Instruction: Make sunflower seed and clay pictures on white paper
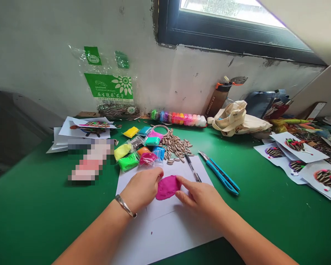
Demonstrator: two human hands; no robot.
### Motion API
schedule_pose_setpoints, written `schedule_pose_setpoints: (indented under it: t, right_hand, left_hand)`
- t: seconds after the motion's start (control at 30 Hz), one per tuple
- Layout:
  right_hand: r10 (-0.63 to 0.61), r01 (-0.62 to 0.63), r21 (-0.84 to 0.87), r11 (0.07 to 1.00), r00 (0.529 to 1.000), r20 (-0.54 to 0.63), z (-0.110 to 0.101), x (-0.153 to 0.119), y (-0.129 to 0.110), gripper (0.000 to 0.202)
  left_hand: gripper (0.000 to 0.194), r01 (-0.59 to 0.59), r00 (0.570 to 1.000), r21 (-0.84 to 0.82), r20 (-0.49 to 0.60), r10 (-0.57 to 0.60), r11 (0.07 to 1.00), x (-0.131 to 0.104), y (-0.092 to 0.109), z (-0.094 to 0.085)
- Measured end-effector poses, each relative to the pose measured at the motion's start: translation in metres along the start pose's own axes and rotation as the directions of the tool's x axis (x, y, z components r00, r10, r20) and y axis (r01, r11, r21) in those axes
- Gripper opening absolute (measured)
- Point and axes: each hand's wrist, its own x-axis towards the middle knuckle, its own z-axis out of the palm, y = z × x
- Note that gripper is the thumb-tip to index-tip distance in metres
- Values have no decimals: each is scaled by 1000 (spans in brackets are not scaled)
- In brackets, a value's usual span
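A flattened oval of magenta modelling clay (pixel 167 187) is over a white sheet of paper (pixel 165 235); whether it touches the sheet I cannot tell. My left hand (pixel 143 187), with a silver bangle at the wrist, has its fingers curled around the clay's left edge. From the other side, the thumb and forefinger of my right hand (pixel 202 195) hold the right edge. Faint pencil lines and a small dark speck show on the paper. A black pen (pixel 193 168) lies on the sheet's upper right part, beyond my right fingers.
Bagged coloured clay (pixel 128 162) and loose sunflower seeds (pixel 176 144) lie beyond the paper. A blue utility knife (pixel 220 173) rests to the right. Seed-decorated papers (pixel 295 145) sit at far right, others (pixel 85 129) at left. A bottle (pixel 219 97) and cloth bag (pixel 237 119) stand by the wall.
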Motion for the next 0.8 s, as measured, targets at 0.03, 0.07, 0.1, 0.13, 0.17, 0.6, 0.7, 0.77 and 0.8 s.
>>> schedule_pose_setpoints:
  t: [0.03, 0.07, 0.1, 0.13, 0.17, 0.6, 0.7, 0.77, 0.8]
  right_hand:
    - [8, -8, 11, 1000, 1000, 0, -1, 0, 0, 42]
    - [14, -14, 11, 1000, 1000, 1, -1, 0, 0, 42]
    - [14, -14, 1, 1000, 1000, 2, 0, 0, 0, 42]
    - [9, -9, -16, 1000, 1000, 4, 0, 0, -1, 42]
    - [2, -2, -34, 999, 1000, 8, 1, 1, -2, 42]
    - [22, -16, -131, 991, 999, 42, 2, 5, -8, 49]
    - [31, -26, -125, 992, 999, 41, 2, 5, -8, 48]
    - [29, -26, -88, 996, 999, 33, 1, 4, -6, 47]
    - [23, -20, -66, 998, 999, 32, 1, 3, -6, 47]
  left_hand:
    - [23, -1, 1000, 3, 1, 1, 1000, 0, 0, 0]
    - [23, -4, 1000, 4, 1, 4, 1000, 0, -1, 0]
    - [23, -7, 1000, 6, -1, 7, 1000, -1, -1, 0]
    - [23, -10, 1000, 5, -3, 10, 1000, -1, -1, 1]
    - [23, -11, 1000, 4, -6, 11, 1000, -1, -2, 1]
    - [21, -13, 1000, 27, -5, 13, 1000, 0, 0, 1]
    - [21, -12, 1000, 35, -1, 12, 999, 0, 0, 1]
    - [21, -15, 1000, 36, -3, 15, 999, 0, -1, 1]
    - [21, -17, 1000, 36, -4, 18, 999, -1, -1, 1]
